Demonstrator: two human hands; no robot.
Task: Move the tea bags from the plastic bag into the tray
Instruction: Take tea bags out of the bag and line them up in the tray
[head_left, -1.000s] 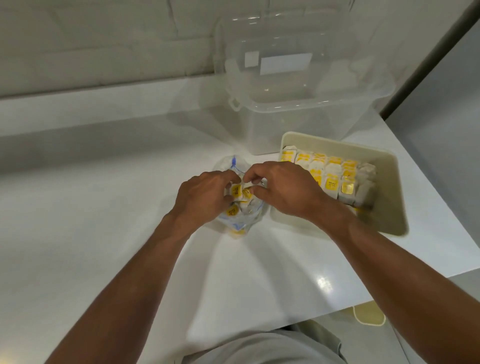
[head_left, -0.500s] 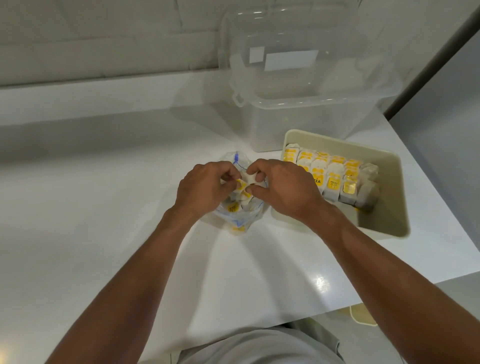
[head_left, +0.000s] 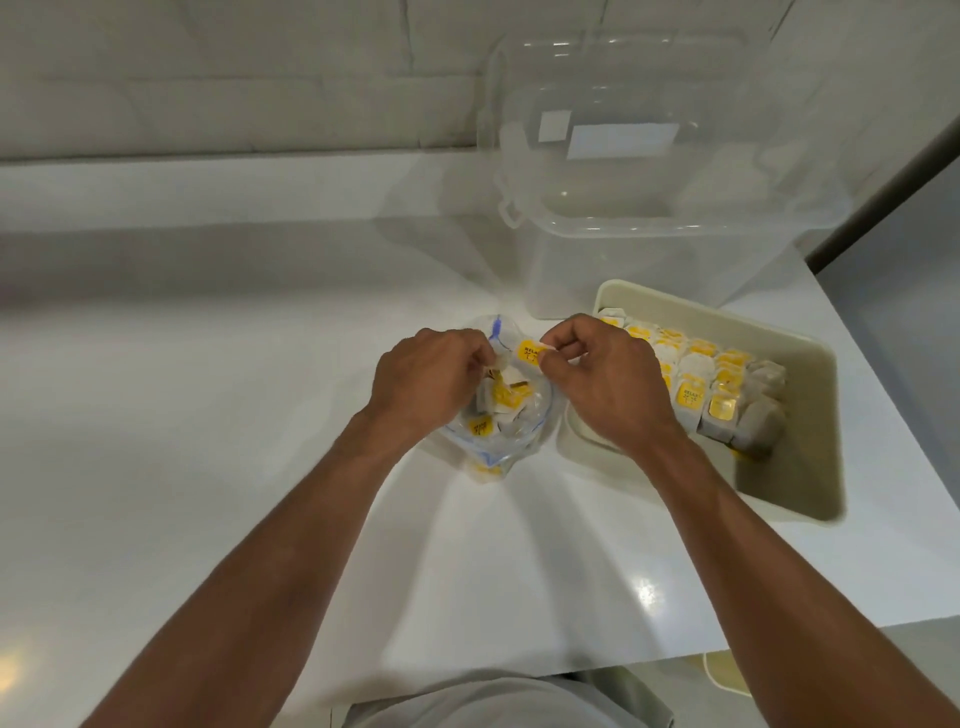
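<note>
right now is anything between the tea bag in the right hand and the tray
Nothing visible blocks it. The right hand pinches a tea bag just above the plastic bag; the tray sits directly to its right, open-topped. Only its near rim needs clearing, and free space remains at its near end.

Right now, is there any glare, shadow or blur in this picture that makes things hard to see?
Head view: a bright glare spot on the white counter near its front edge; soft arm shadows fan out below the plastic bag; the clear bin looks hazy; wide-angle bending curves the wall lines; tea bag print is too soft to read fully.
</note>
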